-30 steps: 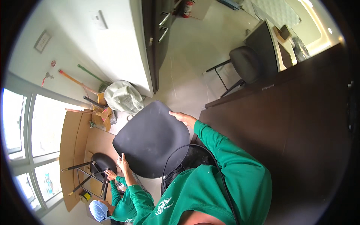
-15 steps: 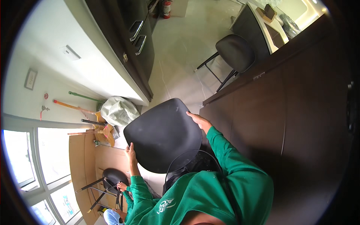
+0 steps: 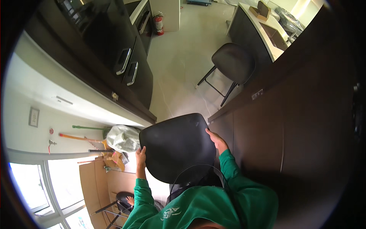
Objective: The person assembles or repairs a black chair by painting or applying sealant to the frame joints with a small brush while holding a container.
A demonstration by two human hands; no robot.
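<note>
I carry a black bar stool in front of my body, its smooth curved seat facing up at me. My left hand is closed on the seat's left edge. Against the opposite edge, my right hand grips with the fingers hidden beneath and the thumb along the side. The stool's legs are hidden under the seat. A thin black cable loops across its near edge.
A doorway opens ahead between a dark cabinet with metal handles and a brown door panel. Beyond stand another black stool, a counter and a red fire extinguisher. Lower left, another person's hand touches a tipped stool.
The stool in my hands has turned slightly clockwise and sits farther right and lower in view. More of the room beyond the doorway shows. Less of the other person is visible.
</note>
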